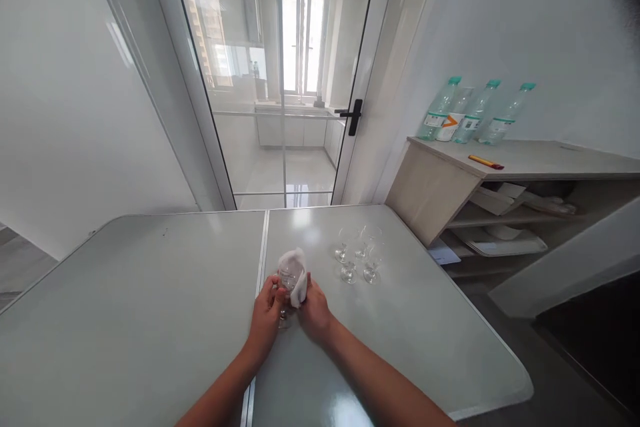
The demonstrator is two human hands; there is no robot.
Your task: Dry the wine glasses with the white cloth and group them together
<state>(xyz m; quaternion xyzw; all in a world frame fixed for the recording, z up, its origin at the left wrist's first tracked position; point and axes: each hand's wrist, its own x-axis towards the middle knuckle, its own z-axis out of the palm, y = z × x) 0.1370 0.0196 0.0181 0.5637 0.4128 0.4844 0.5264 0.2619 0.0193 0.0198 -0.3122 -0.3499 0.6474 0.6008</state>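
Near the middle of the grey-white table, my left hand is closed around the side of a small clear stemmed glass. The foot of this glass shows just below my fingers. A white cloth is draped over the rim and the right side of the glass. My right hand grips the cloth and presses it against the glass; most of its fingers are hidden behind the cloth. To the right, several similar clear stemmed glasses stand upright in a group.
A wooden shelf unit adjoins the table's right side, carrying several plastic bottles and a yellow-red stick-like item. Trays and papers lie on its shelves. Beyond the far edge is a glass door with a black handle.
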